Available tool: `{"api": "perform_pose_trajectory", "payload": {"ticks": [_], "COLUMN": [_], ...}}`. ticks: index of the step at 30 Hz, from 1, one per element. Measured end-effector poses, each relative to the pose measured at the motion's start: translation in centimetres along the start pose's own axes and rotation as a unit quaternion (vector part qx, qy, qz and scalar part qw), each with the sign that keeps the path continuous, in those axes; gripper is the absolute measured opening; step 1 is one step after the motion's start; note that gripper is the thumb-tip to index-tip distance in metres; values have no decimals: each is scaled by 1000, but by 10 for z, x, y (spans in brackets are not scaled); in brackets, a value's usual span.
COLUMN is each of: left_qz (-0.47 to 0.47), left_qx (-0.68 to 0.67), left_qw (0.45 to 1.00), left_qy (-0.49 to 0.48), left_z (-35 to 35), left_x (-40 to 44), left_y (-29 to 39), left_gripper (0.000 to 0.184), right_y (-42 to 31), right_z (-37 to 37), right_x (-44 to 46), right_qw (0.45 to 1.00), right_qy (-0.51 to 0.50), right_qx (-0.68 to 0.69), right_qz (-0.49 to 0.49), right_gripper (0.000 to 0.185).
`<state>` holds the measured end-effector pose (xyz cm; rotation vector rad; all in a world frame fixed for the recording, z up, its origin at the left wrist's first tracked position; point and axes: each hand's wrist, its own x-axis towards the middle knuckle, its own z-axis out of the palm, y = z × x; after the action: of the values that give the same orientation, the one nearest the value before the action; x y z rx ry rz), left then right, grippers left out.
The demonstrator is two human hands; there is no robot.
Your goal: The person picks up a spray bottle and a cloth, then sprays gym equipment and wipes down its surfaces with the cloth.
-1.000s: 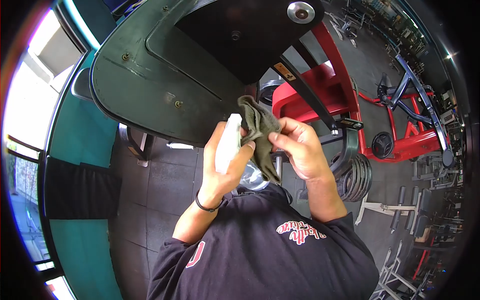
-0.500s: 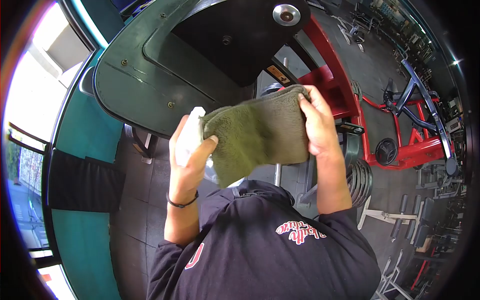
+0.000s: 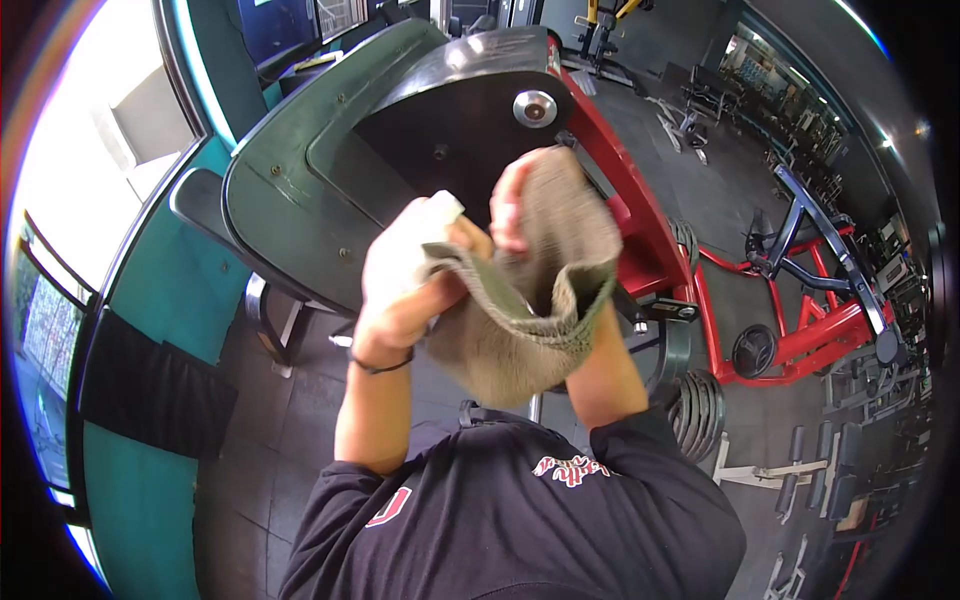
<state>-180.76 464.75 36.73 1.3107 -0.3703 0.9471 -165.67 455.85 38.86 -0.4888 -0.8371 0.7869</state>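
A green-brown towel (image 3: 515,355) hangs between my two hands, bent into a loose fold with its edge curling upward. My left hand (image 3: 405,285) grips the towel's left end, thumb across the edge. A whitish object whose kind I cannot make out (image 3: 447,207) pokes out at the top of that hand. On the other side, my right hand (image 3: 510,205) is closed on the towel's upper part, blurred and partly covered by the fabric. Beyond both hands stands a gym machine with a dark green panel (image 3: 275,215).
The machine's red frame (image 3: 625,170) runs down behind the towel. Weight plates (image 3: 697,415) are stacked to the right, near another red machine (image 3: 800,340). At left are a window (image 3: 80,130) and a teal wall (image 3: 140,500). Dark tiles cover the floor (image 3: 245,480).
The towel, earlier stretched flat between my hands, is now folded and bunched. My right hand has moved left and upward, closer to my left. The view has tilted up, showing more of the room.
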Motion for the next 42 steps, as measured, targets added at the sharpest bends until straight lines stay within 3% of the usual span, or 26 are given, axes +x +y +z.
{"api": "perform_pose_trajectory", "payload": {"ticks": [1, 2, 4, 6, 7, 10, 14, 16, 18, 19, 20, 21, 22, 23, 24, 26, 29, 32, 33, 37, 40, 42], "left_qz": [-18, -1, -29, 34, 63, 84, 41, -8, -47, -78, -107, -111, -122, -139, -165, -219, -257, -171, -244, -228, -206, -190], "left_qx": [-19, 177, 44, 208, 288, 292, 276, 295, 332, 356, 378, 418, 412, 405, 398, 349, 332, 370, 343, 252, 262, 254], "left_qw": [1000, 984, 999, 977, 955, 952, 956, 950, 931, 919, 905, 890, 892, 894, 894, 904, 901, 907, 896, 915, 908, 912], "left_qy": [9, -17, 10, 19, 23, 38, 88, 99, 142, 151, 162, 143, 140, 133, 119, 117, 107, 105, 140, 219, 253, 261], "left_z": [7, -9, -1, 1, 0, 2, -2, -5, -2, -4, -4, -5, -8, -11, -12, -11, -15, -22, -19, -18, -13, -15], "left_x": [4, 5, 1, 8, 11, 16, 9, 12, 11, 12, 14, 14, 15, 16, 12, 7, -1, -20, -25, -44, -54, -65], "left_y": [-4, -11, -16, -11, -11, -7, -11, -10, -9, -7, -6, -2, -2, -2, -5, -1, -5, -16, -4, 27, 41, 43], "left_gripper": [28, 32, 37, 38, 38, 33, 26, 23, 17, 16, 15, 14, 14, 15, 15, 16, 19, 32, 44, 47, 43, 38], "right_y": [25, 28, 32, 36, 37, 28, 41, 31, 14, 15, 20, 24, 27, 29, 27, 26, 60, 96, 88, 34, 8, 12], "right_z": [-2, 0, -1, -5, -6, 0, -6, -9, -41, -52, -48, -45, -32, -34, -53, -63, -71, -94, -97, -92, -75, -63], "right_x": [6, 3, 4, 11, 16, 8, 6, 1, 1, -21, -38, -55, -61, -62, -53, -50, -65, -81, -81, -60, -33, -9], "right_qw": [992, 930, 960, 982, 972, 957, 951, 960, 977, 991, 987, 976, 957, 961, 967, 955, 931, 903, 904, 930, 955, 940], "right_qy": [-43, -46, -53, -68, -67, -48, 15, 83, 92, -18, -54, -85, -35, 54, 95, 113, 126, 139, 147, 335, 240, 119], "right_qx": [-93, -333, -263, -173, -216, -271, -295, -236, -74, -94, -149, -201, -287, -271, -188, 24, 219, 327, 318, 142, -9, -181], "right_qz": [-71, -147, -84, 18, 61, 88, 97, 128, 177, 89, 37, -19, -35, 25, 145, 273, 262, 240, 245, 47, -175, -263], "right_gripper": [20, 17, 28, 41, 58, 81, 84, 85, 88, 88, 87, 87, 86, 76, 56, 44, 46, 48, 47, 50, 55, 65]}}
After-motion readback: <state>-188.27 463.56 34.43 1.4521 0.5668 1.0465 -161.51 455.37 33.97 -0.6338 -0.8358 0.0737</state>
